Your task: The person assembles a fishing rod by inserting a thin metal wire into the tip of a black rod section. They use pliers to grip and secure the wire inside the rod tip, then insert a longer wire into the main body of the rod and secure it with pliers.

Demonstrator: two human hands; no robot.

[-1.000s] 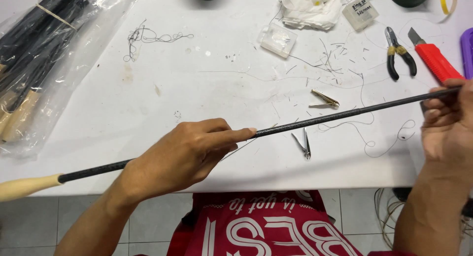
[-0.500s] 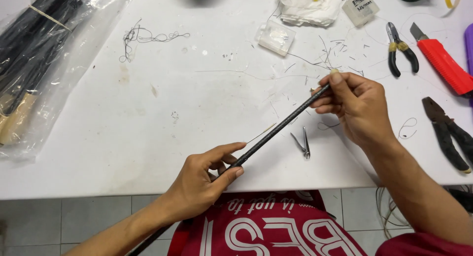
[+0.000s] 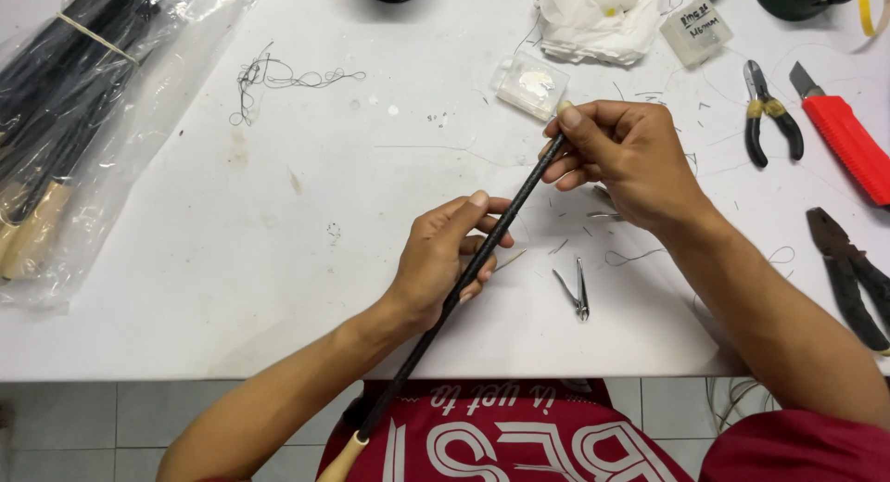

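Black and slim, the rod (image 3: 482, 250) runs on a slant above the white tabletop (image 3: 278, 260), its pale handle end (image 3: 341, 461) down near the person's lap and its tip up under the right hand (image 3: 621, 158). Both hands are closed on it: the left hand (image 3: 445, 260) wraps the middle with thumb on top, and the right hand pinches the tip between thumb and fingers. To do this well, I judge the left hand should hold the shaft steady while the right works only at the tip, with light pressure so the thin end does not bend. Small nail clippers (image 3: 575, 289) lie just beside the hands; 2 pliers (image 3: 768, 116) (image 3: 848, 273) and a red utility knife (image 3: 848, 144) rest farther right.
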